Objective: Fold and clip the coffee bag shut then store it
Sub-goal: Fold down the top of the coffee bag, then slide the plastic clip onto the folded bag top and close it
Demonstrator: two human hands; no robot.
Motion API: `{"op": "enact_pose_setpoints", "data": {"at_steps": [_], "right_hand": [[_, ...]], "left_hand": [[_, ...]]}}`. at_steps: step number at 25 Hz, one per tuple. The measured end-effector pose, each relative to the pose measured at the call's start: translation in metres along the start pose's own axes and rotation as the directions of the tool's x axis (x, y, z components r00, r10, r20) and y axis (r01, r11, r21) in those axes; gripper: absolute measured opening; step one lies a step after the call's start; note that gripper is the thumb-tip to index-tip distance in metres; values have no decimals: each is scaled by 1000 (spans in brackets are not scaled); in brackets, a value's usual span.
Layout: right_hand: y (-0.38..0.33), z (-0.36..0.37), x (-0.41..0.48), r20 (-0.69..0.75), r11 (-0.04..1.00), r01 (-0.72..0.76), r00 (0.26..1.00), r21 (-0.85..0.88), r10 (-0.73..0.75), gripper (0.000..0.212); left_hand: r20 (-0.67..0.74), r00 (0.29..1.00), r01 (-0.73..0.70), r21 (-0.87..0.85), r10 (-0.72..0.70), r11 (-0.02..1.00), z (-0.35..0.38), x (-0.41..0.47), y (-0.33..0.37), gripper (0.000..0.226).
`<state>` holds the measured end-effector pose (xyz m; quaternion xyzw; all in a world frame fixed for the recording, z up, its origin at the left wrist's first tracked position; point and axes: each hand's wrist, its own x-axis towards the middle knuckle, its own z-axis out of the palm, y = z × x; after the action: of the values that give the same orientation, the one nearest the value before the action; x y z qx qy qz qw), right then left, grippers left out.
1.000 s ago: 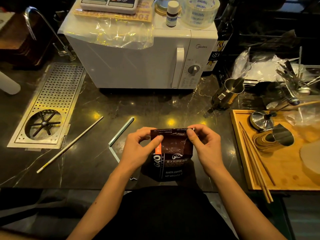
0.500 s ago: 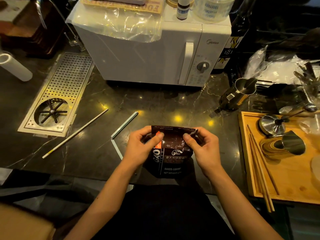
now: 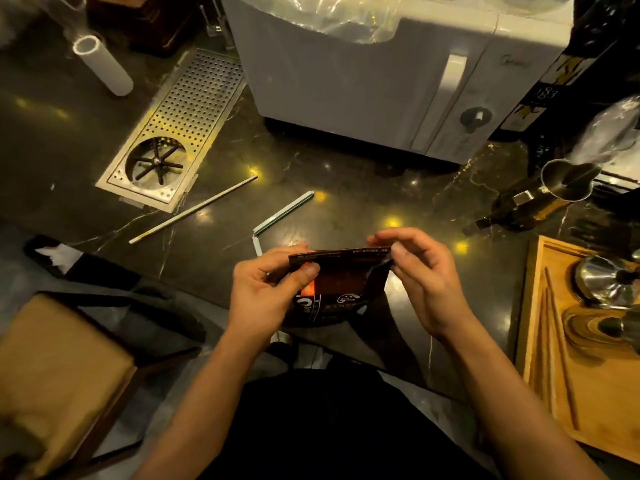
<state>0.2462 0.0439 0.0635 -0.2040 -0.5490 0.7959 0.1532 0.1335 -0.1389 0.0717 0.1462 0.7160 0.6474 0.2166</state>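
A dark brown coffee bag (image 3: 341, 284) with an orange patch and white print stands at the near edge of the black counter (image 3: 346, 181). My left hand (image 3: 266, 292) pinches its top left corner, thumb on the front. At the top right corner my right hand (image 3: 420, 280) pinches the folded rim. The top edge is flattened into a narrow band between both hands. A long pale green sealing clip (image 3: 282, 216), hinged open in an L shape, lies on the counter just beyond my left hand.
A white microwave (image 3: 398, 84) stands behind. A steel drain grate (image 3: 180, 123) is set into the counter at left, with a thin white stick (image 3: 194, 210) and a white roll (image 3: 102, 65) nearby. A wooden tray (image 3: 595, 393) with metal tools sits at right, a steel pitcher (image 3: 554, 192) above it. A stool (image 3: 52, 368) is at lower left.
The view has tilted down and closer. My hands still hold the bag's top; the rim is pressed flatter and my right fingers have shifted along its corner.
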Motion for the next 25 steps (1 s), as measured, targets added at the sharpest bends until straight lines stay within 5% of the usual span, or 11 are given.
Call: {"op": "enact_pose_setpoints", "data": {"at_steps": [3, 8, 13, 18, 21, 25], "right_hand": [[2, 15, 18, 2, 985, -150, 989, 79, 151, 25], [40, 76, 59, -111, 872, -262, 965, -413, 238, 27], [74, 131, 107, -54, 534, -172, 972, -828, 230, 59], [92, 169, 132, -21, 21, -30, 938, -999, 346, 66], [97, 175, 131, -51, -124, -6, 929, -992, 366, 49], [88, 175, 122, -92, -160, -48, 957, -986, 276, 26]], "left_hand": [[-92, 995, -28, -36, 25, 999, -30, 0, 8, 28], [-133, 987, -95, -66, 86, 993, -93, 19, 16, 29], [-174, 981, -103, -89, 86, 991, -156, 45, 8, 28], [-168, 982, -103, -61, 92, 993, -199, 69, -8, 25], [-151, 985, -99, -80, 86, 992, -208, 76, -14, 28], [-115, 992, -70, -131, 55, 989, -215, 83, -23, 25]]}}
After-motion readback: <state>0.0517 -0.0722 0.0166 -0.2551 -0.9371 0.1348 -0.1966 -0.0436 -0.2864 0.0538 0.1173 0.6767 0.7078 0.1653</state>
